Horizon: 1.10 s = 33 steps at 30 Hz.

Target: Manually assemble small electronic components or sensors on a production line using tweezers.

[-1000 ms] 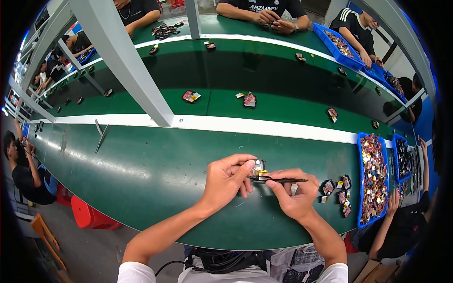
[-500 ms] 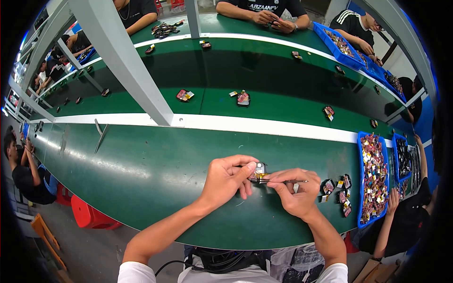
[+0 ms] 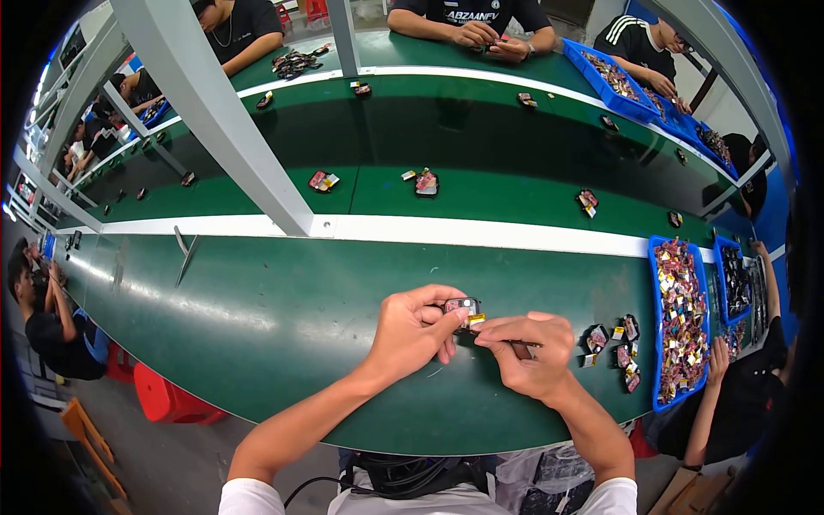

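Head view: the black-framed circuit unit (image 3: 462,306), well left of the blue tray (image 3: 656,343), is pinched by the left hand's (image 3: 412,333) thumb and fingers. The slim dark tool (image 3: 524,346), pinched in the right hand (image 3: 536,360) nearer that tray, has just been turned, apparently leaving the unit's face less covered for work.

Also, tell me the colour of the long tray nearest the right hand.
The long tray is blue, clearest in the head view.
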{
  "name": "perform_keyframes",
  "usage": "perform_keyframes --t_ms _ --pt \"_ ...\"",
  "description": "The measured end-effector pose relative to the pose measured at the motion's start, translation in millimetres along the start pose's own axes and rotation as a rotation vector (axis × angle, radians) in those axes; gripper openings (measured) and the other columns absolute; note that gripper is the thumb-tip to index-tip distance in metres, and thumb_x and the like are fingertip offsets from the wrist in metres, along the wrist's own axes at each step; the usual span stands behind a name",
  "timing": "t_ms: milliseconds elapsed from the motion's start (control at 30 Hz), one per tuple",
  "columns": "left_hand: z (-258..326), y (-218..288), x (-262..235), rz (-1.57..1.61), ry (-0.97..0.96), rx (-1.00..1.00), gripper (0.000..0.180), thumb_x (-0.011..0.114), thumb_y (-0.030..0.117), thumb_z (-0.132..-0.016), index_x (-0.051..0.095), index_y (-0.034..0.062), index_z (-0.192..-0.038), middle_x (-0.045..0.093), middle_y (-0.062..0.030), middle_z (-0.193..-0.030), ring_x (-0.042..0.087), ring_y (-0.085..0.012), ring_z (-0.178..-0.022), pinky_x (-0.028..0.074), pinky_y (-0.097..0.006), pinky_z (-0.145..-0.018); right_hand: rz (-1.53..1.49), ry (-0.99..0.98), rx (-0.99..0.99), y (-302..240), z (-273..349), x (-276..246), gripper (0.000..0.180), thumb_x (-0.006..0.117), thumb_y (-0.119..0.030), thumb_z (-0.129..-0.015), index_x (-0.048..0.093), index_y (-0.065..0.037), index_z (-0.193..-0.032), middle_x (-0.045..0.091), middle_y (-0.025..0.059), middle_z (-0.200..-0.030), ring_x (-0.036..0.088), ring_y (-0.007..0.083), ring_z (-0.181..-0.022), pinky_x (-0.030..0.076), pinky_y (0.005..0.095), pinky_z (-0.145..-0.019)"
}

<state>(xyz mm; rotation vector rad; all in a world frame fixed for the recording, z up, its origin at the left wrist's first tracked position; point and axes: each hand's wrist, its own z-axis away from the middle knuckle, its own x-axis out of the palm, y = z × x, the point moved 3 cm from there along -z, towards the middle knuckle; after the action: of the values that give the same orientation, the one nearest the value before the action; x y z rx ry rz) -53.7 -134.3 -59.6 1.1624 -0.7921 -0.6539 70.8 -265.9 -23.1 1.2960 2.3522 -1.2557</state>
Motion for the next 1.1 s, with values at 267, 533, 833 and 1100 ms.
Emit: perform_keyframes --t_ms 267,533,833,1100 --pt "-54.4 13.1 0.7 -0.153 0.047 0.063 0.018 0.064 0.002 -0.093 0.063 -0.0110 -0.106 0.068 -0.0124 -0.077 0.063 -0.0150 -0.052 0.050 -0.028 -0.045 -0.105 0.249 0.141 19.3 -3.8 -13.8 0.014 0.081 0.002 -0.077 0.073 -0.002 -0.087 0.077 0.0098 -0.090 0.050 0.0043 -0.046 0.035 0.0200 -0.045" --pt "-178.9 48.4 12.4 -0.557 0.289 0.286 0.029 0.073 0.010 -0.087 0.062 -0.0121 -0.103 0.064 -0.0200 -0.085 0.071 -0.0308 -0.062 0.058 -0.038 -0.057 -0.171 0.353 0.264 36.8 -3.0 -14.3 0.013 0.077 0.002 -0.083 0.070 0.004 -0.093 0.075 0.0088 -0.091 0.044 0.0009 -0.048 0.033 0.0181 -0.046" --pt "-111.5 50.5 -100.3 -1.027 0.747 0.281 0.048 0.074 0.022 -0.088 0.054 -0.0031 -0.052 0.060 -0.0152 -0.053 0.064 -0.0355 -0.056 0.052 -0.044 -0.063 -0.135 0.313 0.239 34.6 -0.5 -12.4 0.009 0.078 0.003 -0.080 0.071 0.004 -0.087 0.075 0.0071 -0.092 0.042 0.0025 -0.045 0.033 0.0197 -0.045" --pt "-144.9 55.2 -93.0 -0.857 0.686 0.048 0.050 0.080 0.032 -0.085 0.058 0.0000 -0.053 0.060 -0.0120 -0.050 0.065 -0.0277 -0.047 0.054 -0.039 -0.062 -0.152 0.327 0.316 33.4 1.5 -13.6 0.008 0.078 0.002 -0.081 0.071 0.005 -0.083 0.075 0.0071 -0.091 0.045 0.0033 -0.046 0.035 0.0211 -0.047"
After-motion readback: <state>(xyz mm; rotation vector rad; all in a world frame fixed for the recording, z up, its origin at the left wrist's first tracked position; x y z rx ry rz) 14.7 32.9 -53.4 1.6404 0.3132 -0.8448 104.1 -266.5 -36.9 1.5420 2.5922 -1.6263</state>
